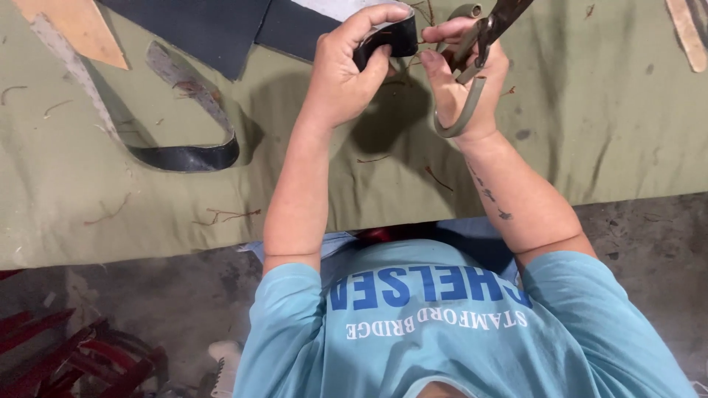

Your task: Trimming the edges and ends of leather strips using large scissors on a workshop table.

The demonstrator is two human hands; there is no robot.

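My left hand is closed on a short black strip of leather-like material, thumb and fingers pinching its folded end. My right hand grips a pair of scissors with olive-grey loop handles, and the dark blades point up and to the right, out of the frame. The two hands are close together above the olive cloth-covered table, with the scissors just right of the strip. Whether the blades touch the strip cannot be told.
A long curved black strip lies on the cloth at left. Dark sheets and a tan piece lie at the back left, a tan strip at the back right. Thin scraps litter the cloth. Red metal parts are on the floor.
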